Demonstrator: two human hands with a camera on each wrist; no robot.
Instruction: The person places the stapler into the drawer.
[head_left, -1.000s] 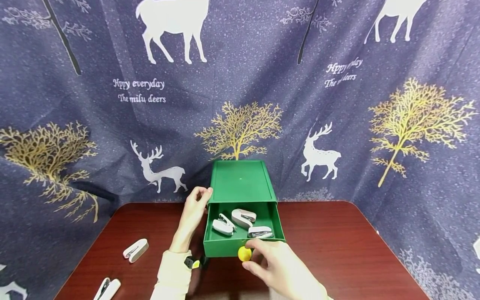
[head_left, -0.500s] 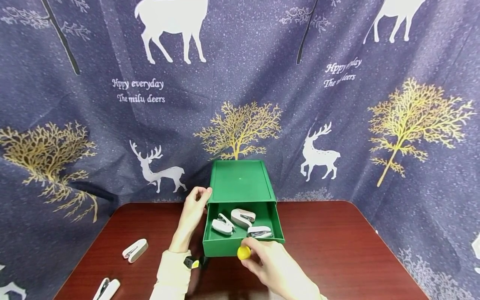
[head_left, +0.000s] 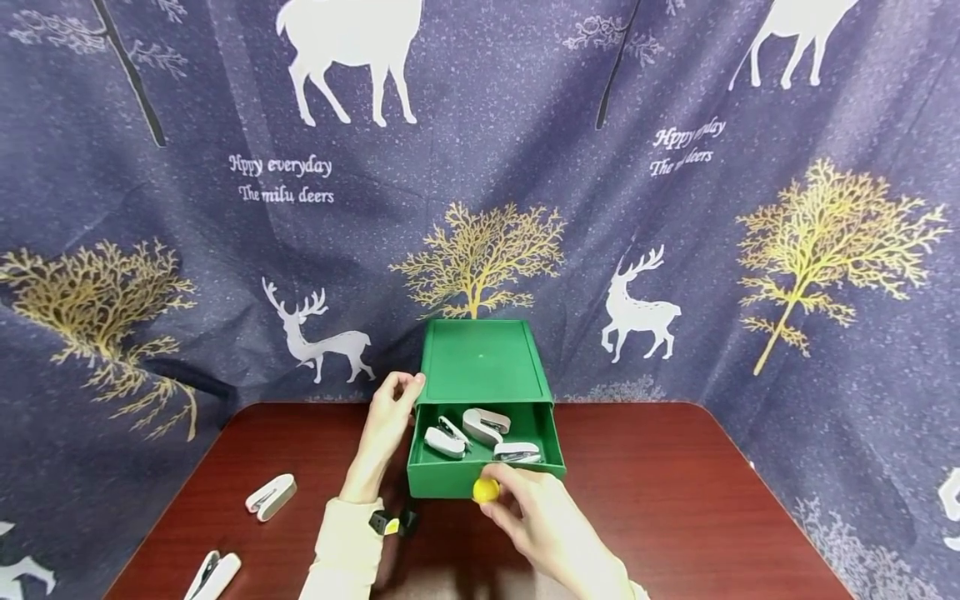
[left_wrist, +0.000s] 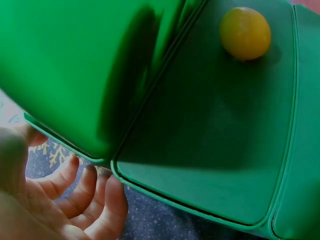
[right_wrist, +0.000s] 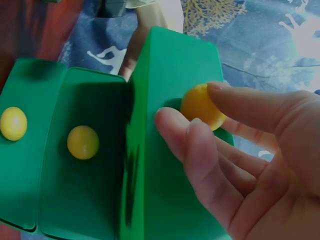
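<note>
A green drawer cabinet (head_left: 482, 358) stands against the backdrop, its top drawer (head_left: 442, 481) pulled out. Inside lie a white stapler (head_left: 446, 442), another stapler (head_left: 487, 424) behind it and a third stapler (head_left: 517, 452) near the front. My right hand (head_left: 543, 512) pinches the yellow round knob (head_left: 485, 490) on the drawer front between thumb and fingers. My left hand (head_left: 390, 417) rests at the cabinet's left side, relaxed fingertips touching its edge in the left wrist view. A lower drawer's yellow knob (left_wrist: 245, 33) shows there too.
On the left of the reddish-brown table (head_left: 660, 500) lie a white stapler (head_left: 272, 497) and, nearer, another stapler (head_left: 213, 575). In the right wrist view, two lower drawer fronts each carry a knob (right_wrist: 83, 142). A deer-patterned cloth (head_left: 480, 167) hangs behind.
The drawer has slid a little inward, its front moving back toward the cabinet with my right hand on the knob. My left hand has stayed at the cabinet's side.
</note>
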